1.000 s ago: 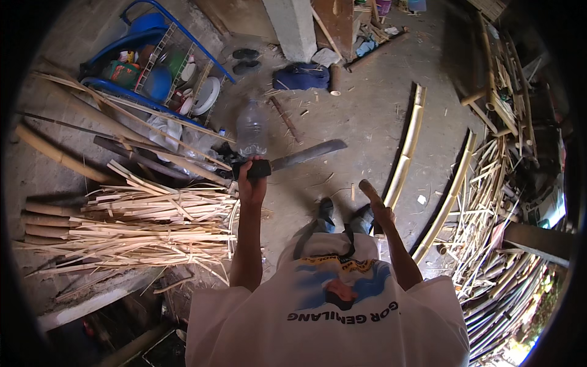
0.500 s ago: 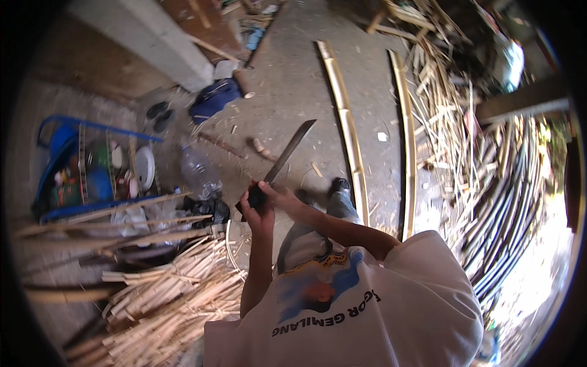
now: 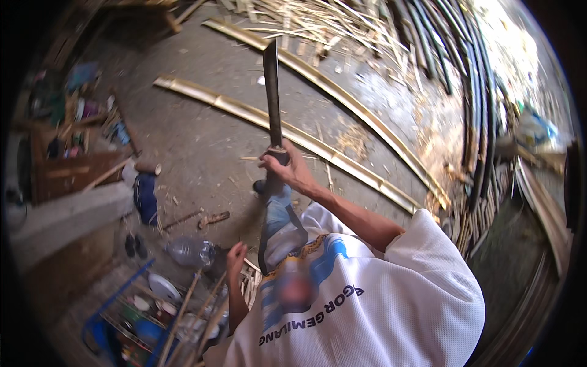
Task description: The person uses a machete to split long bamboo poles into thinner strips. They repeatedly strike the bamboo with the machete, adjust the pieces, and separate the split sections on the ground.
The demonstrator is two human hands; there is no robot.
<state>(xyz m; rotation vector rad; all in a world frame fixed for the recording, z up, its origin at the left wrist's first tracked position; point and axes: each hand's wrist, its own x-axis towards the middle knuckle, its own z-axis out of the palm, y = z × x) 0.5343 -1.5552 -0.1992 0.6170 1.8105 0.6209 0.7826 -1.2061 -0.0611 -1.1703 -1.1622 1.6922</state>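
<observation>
My right hand is closed around the dark handle of a machete. Its long blade points up and away from me, passing in front of two split bamboo lengths on the floor. The nearer split bamboo lies behind the hand; the farther split bamboo runs roughly alongside it. My left hand hangs lower down beside my shirt, apart from the machete. Its fingers are loosely bent and partly apart, and nothing shows in them.
Thin bamboo strips are heaped at the far side, with long dark poles at the right. To the left are a blue cloth bundle, a clear plastic bottle and a blue-framed dish rack. A concrete pillar juts in.
My left hand has let go of the machete handle and dropped away. My right hand now holds the machete alone, blade more upright. The view has swung to the right.
</observation>
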